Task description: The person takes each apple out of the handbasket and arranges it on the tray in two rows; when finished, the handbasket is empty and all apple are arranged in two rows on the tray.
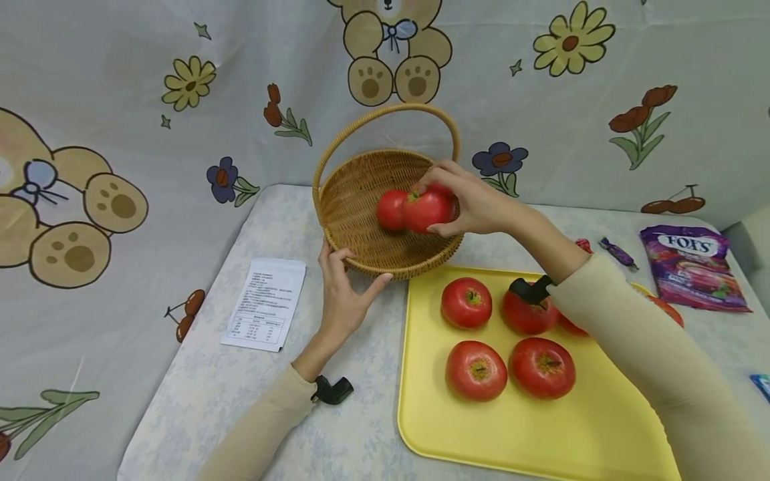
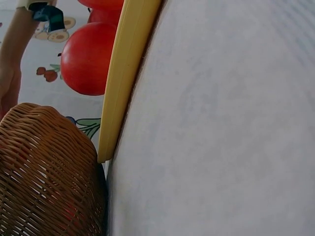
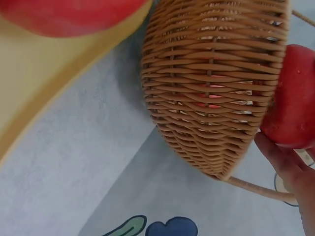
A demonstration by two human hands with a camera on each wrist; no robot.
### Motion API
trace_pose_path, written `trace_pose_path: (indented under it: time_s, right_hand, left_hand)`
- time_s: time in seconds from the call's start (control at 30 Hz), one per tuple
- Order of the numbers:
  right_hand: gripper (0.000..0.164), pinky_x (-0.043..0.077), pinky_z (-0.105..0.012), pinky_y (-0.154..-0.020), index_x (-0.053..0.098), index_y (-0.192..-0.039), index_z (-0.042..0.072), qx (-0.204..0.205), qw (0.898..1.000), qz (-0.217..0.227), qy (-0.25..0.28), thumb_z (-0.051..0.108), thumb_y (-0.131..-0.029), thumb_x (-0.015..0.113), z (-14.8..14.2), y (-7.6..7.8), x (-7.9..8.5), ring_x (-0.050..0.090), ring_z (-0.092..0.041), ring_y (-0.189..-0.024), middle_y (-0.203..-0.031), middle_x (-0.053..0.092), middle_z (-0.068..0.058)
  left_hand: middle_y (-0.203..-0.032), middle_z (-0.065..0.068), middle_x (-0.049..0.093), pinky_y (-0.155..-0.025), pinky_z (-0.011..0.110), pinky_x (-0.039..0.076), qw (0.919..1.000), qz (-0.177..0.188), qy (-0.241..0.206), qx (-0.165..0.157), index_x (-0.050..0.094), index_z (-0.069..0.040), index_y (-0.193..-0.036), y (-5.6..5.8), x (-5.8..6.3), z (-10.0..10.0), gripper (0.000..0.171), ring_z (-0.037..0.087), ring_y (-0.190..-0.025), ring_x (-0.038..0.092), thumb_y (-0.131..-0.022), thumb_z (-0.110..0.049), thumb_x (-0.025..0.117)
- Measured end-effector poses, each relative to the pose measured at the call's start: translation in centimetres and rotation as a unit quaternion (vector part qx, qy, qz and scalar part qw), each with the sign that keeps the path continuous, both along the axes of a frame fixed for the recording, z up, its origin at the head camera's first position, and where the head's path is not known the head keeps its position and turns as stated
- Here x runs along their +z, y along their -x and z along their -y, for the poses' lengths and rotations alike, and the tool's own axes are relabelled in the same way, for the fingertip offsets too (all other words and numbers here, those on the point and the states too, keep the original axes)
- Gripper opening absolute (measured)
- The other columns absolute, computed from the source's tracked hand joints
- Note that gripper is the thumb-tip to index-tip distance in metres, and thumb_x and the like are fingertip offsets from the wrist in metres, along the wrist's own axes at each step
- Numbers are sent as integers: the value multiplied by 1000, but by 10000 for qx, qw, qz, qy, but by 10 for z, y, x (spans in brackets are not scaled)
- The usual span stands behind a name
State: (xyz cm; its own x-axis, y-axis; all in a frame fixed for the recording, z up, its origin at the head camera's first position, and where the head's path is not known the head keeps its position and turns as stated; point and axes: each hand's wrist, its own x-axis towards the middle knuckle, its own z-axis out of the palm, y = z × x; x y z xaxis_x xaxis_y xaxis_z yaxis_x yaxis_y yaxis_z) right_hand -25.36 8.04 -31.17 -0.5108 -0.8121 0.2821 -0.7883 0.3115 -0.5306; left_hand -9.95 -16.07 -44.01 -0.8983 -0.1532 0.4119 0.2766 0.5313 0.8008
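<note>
Near the back of the table stands a wicker basket (image 1: 367,200) with a tall arched handle. My left hand (image 1: 345,294) grips its front left rim, fingers over the edge and thumb along the outside; the left wrist view does not show this hand. Inside the basket lies a red apple (image 1: 391,211). At the basket's right side my right hand (image 1: 472,197) holds another red apple (image 1: 426,208), fingertips on top and thumb below. From the right wrist view, this held apple (image 3: 295,101) is at the basket's rim, with fingers (image 3: 283,157) against it.
A yellow tray (image 1: 511,434) bearing several apples (image 1: 476,371) lies in front of the basket, partly under my right forearm. A white printed packet (image 1: 266,305) is at left. A purple candy bag (image 1: 693,267) and wrapped candy (image 1: 617,254) lie at right. A patterned curtain (image 1: 240,80) hangs behind.
</note>
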Motion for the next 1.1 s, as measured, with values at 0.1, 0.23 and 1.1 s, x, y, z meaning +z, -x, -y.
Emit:
trace_pose_path:
  time_s: [0.1, 0.23, 1.1]
  right_hand:
    - [55, 53, -39, -85, 55, -116, 10, -49, 9996, -177, 209, 15, -71, 86, -9, -10, 4, 51, -20, -112, -125, 49, -7]
    - [58, 56, -36, -81, 55, -116, 10, -218, 9989, -229, 337, 14, -69, 88, -22, -23, 7, 52, -19, -114, -129, 48, -8]
    - [70, 45, -7, -85, 53, -113, 0, -1429, 9842, 16, 1048, -12, -54, 88, -129, -110, -34, 45, 0, -118, -131, 47, -15]
  left_hand:
    - [-161, 18, 0, -100, 60, 40, 10000, 7, -9, 9, 35, -9, -118, 0, 0, 1, 65, 38, -146, 19, -83, -43, 77]
    - [-161, 18, 0, -101, 60, 40, 10000, 25, -1, 14, 35, -9, -118, -1, 1, 2, 65, 34, -147, 17, -83, -45, 76]
    - [-162, 16, -2, -102, 60, 39, 10000, 21, -23, 37, 35, -9, -118, 0, 0, -3, 66, 44, -146, 18, -81, -43, 78]
